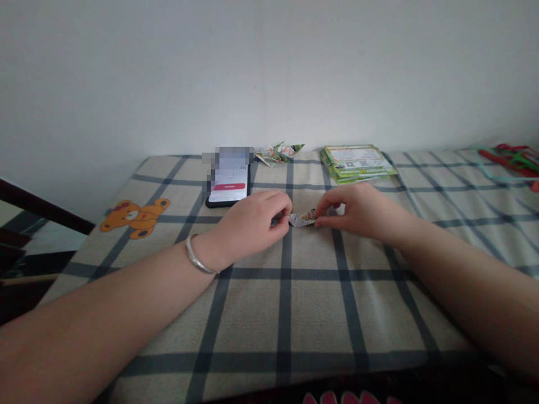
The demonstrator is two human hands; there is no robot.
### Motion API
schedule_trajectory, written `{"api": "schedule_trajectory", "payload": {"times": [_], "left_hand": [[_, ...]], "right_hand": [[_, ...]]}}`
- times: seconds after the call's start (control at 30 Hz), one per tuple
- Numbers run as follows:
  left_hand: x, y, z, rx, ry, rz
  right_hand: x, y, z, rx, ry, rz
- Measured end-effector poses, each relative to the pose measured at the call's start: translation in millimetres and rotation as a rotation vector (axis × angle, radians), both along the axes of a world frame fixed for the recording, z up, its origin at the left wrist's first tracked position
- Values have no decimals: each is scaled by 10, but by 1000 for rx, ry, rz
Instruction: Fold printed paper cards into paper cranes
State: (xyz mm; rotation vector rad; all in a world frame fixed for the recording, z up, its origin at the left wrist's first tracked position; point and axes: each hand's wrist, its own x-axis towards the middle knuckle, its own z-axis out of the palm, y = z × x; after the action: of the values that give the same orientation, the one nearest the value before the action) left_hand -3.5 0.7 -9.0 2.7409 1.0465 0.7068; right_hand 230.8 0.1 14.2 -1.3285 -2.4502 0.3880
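Observation:
A small folded piece of printed paper is stretched between my two hands, just above or on the checked tablecloth. My left hand, with a silver bangle at the wrist, pinches the paper's left end. The right end is held between the thumb and fingers of my right hand. Part of the paper is hidden behind the fingertips. Behind my hands, close to the wall, lie some folded paper pieces with pointed tips. A stack of green printed leaflets rests beyond my right hand.
A phone with its screen lit lies just beyond my left hand. On the left of the tablecloth is a flat teddy bear figure. Red and green items sit at the far right. A white wall bounds the back.

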Motion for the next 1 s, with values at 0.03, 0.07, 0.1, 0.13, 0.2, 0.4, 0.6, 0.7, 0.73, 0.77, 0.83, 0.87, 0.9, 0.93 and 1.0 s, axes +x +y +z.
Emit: {"api": "schedule_trajectory", "payload": {"times": [0.03, 0.07, 0.1, 0.13, 0.2, 0.4, 0.6, 0.7, 0.73, 0.77, 0.83, 0.87, 0.9, 0.93, 1.0], "left_hand": [[0, 2, 1, 6, -5, 4], [0, 5, 2, 11, -11, 1], [-1, 10, 4, 15, -14, -13], [-2, 14, 6, 20, -14, -33], [-6, 25, 5, 27, -4, -68], [-20, 39, -17, 70, -12, -64], [-31, 34, -7, 153, 61, -54], [-36, 25, 9, 183, 100, -23], [-35, 23, 14, 184, 108, -14], [-34, 20, 18, 185, 110, -3], [-27, 15, 24, 175, 120, 9], [-23, 13, 25, 169, 121, 16], [-18, 11, 26, 162, 122, 21], [-14, 11, 26, 155, 122, 27], [-6, 12, 22, 134, 125, 40]], "right_hand": [[-15, -2, -14, 2, 12, 16], [-31, -6, -27, 3, 24, 33], [-47, -11, -38, 6, 33, 49], [-62, -16, -48, 11, 37, 64], [-86, -22, -67, 28, 36, 84], [-104, -3, -134, 152, 97, 187], [-115, -23, -176, 205, 134, 159], [-130, -54, -165, 208, 98, 63], [-136, -62, -157, 201, 84, 36], [-141, -67, -150, 192, 73, 15], [-149, -69, -139, 171, 58, -6], [-152, -66, -136, 156, 54, -11], [-154, -61, -137, 137, 52, -14], [-155, -55, -140, 117, 51, -16], [-158, -38, -151, 78, 50, -23]]}}
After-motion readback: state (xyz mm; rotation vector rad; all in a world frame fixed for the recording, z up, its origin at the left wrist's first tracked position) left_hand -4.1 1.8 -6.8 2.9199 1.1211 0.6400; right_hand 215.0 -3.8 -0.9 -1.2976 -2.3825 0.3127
